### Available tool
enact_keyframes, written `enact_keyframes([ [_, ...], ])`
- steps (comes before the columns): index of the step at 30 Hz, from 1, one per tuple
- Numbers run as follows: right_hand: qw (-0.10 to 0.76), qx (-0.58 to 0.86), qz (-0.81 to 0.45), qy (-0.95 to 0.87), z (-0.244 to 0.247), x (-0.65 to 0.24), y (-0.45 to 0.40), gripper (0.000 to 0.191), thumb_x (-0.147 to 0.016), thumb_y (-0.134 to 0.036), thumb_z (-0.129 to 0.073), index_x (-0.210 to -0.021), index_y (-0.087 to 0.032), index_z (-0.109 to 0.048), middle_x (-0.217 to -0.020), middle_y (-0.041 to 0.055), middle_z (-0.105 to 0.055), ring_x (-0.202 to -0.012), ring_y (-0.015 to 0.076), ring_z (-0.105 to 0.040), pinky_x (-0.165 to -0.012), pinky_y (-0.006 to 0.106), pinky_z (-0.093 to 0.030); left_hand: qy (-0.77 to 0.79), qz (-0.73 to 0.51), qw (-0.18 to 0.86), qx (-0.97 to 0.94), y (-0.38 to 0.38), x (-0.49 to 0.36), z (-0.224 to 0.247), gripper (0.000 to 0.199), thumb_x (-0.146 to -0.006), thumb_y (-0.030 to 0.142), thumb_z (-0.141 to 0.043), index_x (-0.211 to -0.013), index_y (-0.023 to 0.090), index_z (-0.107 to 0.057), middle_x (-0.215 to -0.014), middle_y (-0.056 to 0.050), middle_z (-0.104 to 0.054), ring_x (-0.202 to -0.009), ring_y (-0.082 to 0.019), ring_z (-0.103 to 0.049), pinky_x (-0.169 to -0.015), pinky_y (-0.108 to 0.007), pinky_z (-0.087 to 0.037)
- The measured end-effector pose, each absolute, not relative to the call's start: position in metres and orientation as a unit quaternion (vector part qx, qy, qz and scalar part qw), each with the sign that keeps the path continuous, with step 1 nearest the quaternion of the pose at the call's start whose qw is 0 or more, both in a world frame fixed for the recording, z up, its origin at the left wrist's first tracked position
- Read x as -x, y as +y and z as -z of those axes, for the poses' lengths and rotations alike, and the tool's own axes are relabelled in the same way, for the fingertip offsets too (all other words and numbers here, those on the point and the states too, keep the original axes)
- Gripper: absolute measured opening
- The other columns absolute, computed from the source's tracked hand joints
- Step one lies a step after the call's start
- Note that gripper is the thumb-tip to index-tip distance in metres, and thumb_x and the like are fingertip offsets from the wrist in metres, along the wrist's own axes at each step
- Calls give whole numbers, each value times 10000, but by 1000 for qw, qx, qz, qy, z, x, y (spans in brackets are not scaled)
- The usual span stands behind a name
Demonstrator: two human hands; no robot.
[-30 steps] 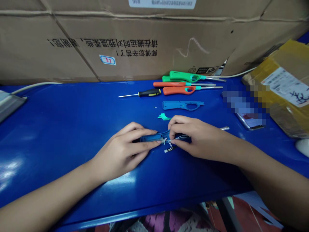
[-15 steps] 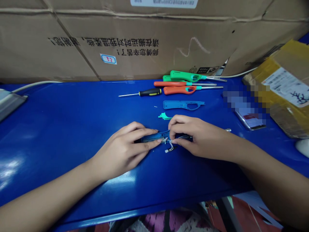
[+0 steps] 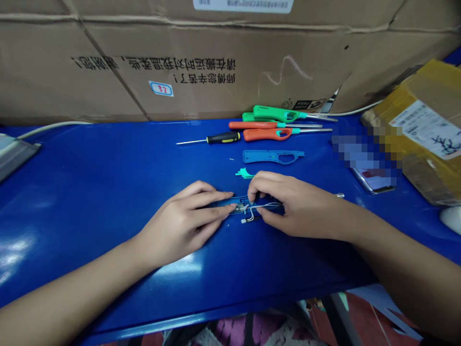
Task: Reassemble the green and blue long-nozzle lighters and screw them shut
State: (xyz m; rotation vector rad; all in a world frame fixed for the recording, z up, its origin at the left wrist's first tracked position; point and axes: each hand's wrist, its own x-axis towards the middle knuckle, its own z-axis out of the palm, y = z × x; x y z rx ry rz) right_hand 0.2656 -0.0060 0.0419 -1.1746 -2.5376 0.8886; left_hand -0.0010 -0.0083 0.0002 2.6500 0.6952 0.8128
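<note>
An opened blue lighter housing half [image 3: 237, 198] lies on the table under both hands, with a clear-and-metal inner part [image 3: 239, 208] seated in it. My left hand [image 3: 192, 216] grips its rear end, with index and middle fingers pressed onto it. Curled over the front part is my right hand [image 3: 284, 202], thumb and index finger to either side of thin white wires [image 3: 266, 205]. A small white connector [image 3: 244, 221] hangs out at the near side. Beyond lie a green trigger piece [image 3: 245, 173] and the other blue housing half [image 3: 272, 156]. My right hand hides much of the front end.
Several green and orange long-necked lighters [image 3: 268, 134] lie at the back beside a black-yellow screwdriver [image 3: 223, 138]. A phone [image 3: 374, 178] and a taped parcel [image 3: 418, 158] are on the right. A large cardboard box [image 3: 118, 96] stands behind the blue table [image 3: 108, 192].
My right thumb and index finger have spread apart over the wires. The white connector has shifted slightly left and up. My left hand has barely moved.
</note>
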Motion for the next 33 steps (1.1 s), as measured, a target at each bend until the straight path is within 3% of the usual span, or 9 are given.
enact_keyframes([
  [2,107,400,-312,-855,-44,-265,-6,267,-858,-99,-579,-1069,-263,-576,-1044,-6,-625,-895,161,-581,-753,297,-436,238,-285,144,-917,-9,1,0,325,-916,104,-664,-1229,170,-719,-1263,-115,-711,-1059,-235,-605,-927,-424,-567],
  [9,143,464,-347,-803,-34,-258,-2,196,-913,-247,-598,-1108,-258,-582,-1043,7,-668,-826,152,-595,-718,290,-469,230,-299,153,-913,-10,2,2,344,-901,64,-664,-1233,143,-709,-1264,-136,-704,-1080,-236,-607,-928,-413,-576],
  [15,139,467,-367,-792,-31,-256,2,161,-905,-258,-639,-1063,-237,-622,-905,-20,-661,-772,132,-569,-710,271,-457,230,-295,146,-916,-11,1,1,325,-907,61,-661,-1222,125,-713,-1260,-138,-702,-1079,-234,-598,-931,-409,-574],
  [33,139,446,-359,-808,-34,-258,5,127,-910,-225,-621,-1032,-236,-651,-947,-23,-681,-799,124,-584,-735,263,-464,237,-286,141,-918,-11,1,0,316,-921,84,-655,-1229,125,-716,-1268,-134,-707,-1085,-245,-610,-918,-417,-591],
])
